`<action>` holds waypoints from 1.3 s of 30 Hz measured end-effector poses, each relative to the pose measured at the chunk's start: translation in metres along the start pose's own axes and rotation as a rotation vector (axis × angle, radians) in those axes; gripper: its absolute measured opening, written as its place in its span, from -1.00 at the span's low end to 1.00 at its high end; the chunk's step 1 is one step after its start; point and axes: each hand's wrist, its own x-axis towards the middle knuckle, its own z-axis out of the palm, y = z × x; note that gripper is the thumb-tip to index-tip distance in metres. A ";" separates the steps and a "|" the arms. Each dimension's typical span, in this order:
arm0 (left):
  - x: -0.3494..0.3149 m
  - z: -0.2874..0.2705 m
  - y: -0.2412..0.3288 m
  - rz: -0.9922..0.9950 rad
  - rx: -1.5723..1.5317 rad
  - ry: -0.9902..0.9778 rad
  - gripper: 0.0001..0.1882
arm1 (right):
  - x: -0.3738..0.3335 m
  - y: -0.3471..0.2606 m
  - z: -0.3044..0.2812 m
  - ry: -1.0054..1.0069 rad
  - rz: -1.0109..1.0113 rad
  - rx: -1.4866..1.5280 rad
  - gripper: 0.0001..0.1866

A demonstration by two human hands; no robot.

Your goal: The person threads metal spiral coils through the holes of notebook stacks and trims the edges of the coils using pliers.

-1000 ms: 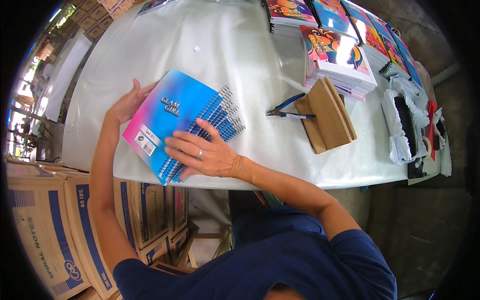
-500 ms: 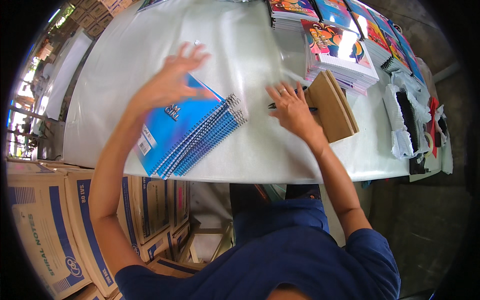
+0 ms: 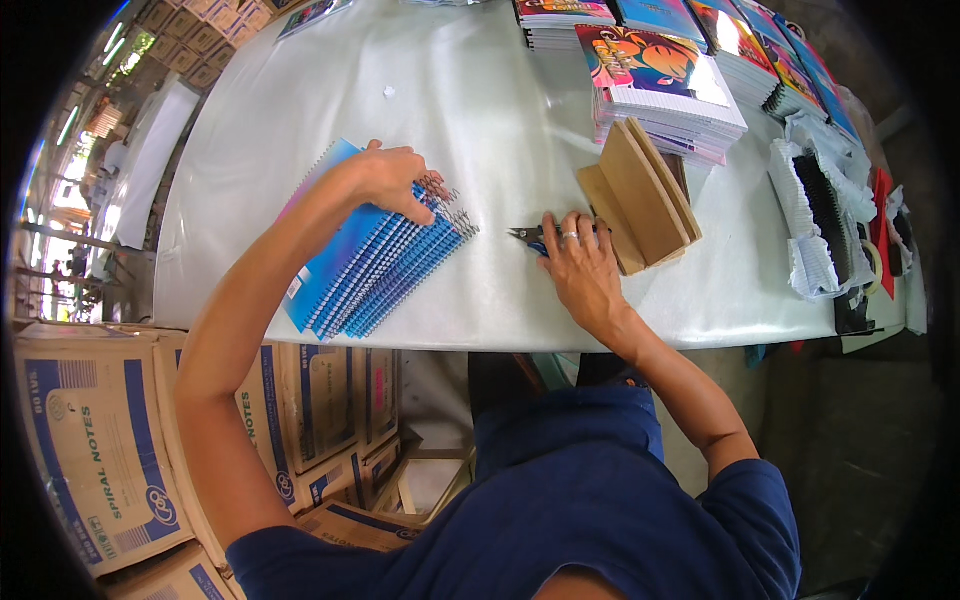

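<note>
A fanned stack of blue spiral notebooks [image 3: 343,246] lies slanted on the left of the table, with loose wire ends sticking out at the upper right corner. My left hand [image 3: 392,180] is closed over that corner, thumb and fingers around the coil ends. To the right of the notebooks, my right hand [image 3: 582,262] has its fingers curled down over small wire cutters [image 3: 527,236]. Their pointed metal jaws stick out to the left, while most of the handles is hidden under the fingers.
Brown cardboard pieces [image 3: 640,195] stand folded just right of the cutters. Behind them are stacks of colourful notebooks [image 3: 660,100]. White corrugated packaging [image 3: 810,220] with black coils sits at the right edge. Cartons [image 3: 100,450] are piled below the table on the left.
My left hand has come down from above the notebooks onto their coil corner. My right hand has lowered and closed over the cutters. The view has shifted slightly.
</note>
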 end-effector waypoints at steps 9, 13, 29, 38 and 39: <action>-0.015 -0.002 -0.007 0.097 -0.106 0.093 -0.22 | 0.017 -0.013 -0.021 -0.030 0.349 1.659 -0.64; -0.016 -0.002 -0.008 0.217 -0.420 0.303 -0.34 | 0.034 -0.050 -0.019 -0.636 0.392 2.198 -0.35; -0.013 -0.004 0.006 0.120 -0.691 0.267 -0.31 | 0.076 -0.089 -0.022 -0.888 0.448 2.457 -0.12; -0.010 0.001 0.002 0.208 -0.624 0.333 -0.29 | 0.073 -0.093 -0.024 -0.920 0.509 2.520 -0.14; -0.008 0.002 -0.001 0.225 -0.629 0.336 -0.29 | 0.069 -0.094 -0.025 -0.887 0.497 2.491 -0.14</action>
